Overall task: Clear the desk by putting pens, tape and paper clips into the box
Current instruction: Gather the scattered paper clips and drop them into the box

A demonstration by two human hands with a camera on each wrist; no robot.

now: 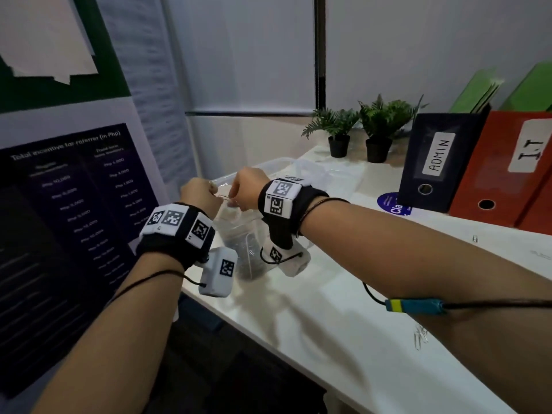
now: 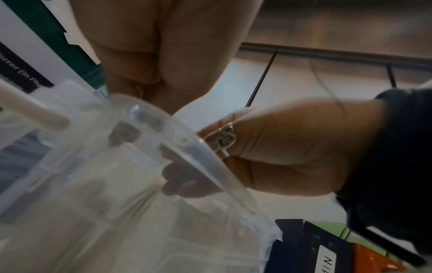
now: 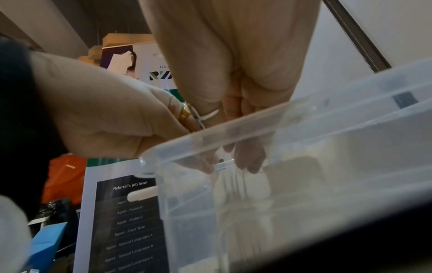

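i find both hands raised together over the near corner of the clear plastic storage box (image 1: 286, 168), which stands at the left end of the white surface (image 1: 343, 309). the right hand (image 1: 249, 188) has its fingers curled round a small bunch of silver wire paper clips (image 2: 222, 140), seen plainly against its palm in the left wrist view. the left hand (image 1: 198, 194) is pinched narrow at the same spot; a thin wire loop (image 1: 222, 197) shows between the two hands in the head view, and i judge the left is picking clips off the bunch, though i cannot tell for certain what it holds.

progress: i judge the clips are about to go in and are not yet released. through the box wall i make out pale shapes inside, too blurred to name. left to do: a loose cluster of paper clips (image 1: 421, 336) lies on the surface beside the right forearm, and a small clip (image 1: 475, 238) lies further back. i see no pens or tape on the surface in these views.

surroundings: a dark blue binder marked admin (image 1: 442, 162) and an orange binder marked i.t (image 1: 507, 171) stand at the back, with two small potted plants (image 1: 358, 130) beside them. a dark printed poster (image 1: 74, 219) hangs on the partition to the left.
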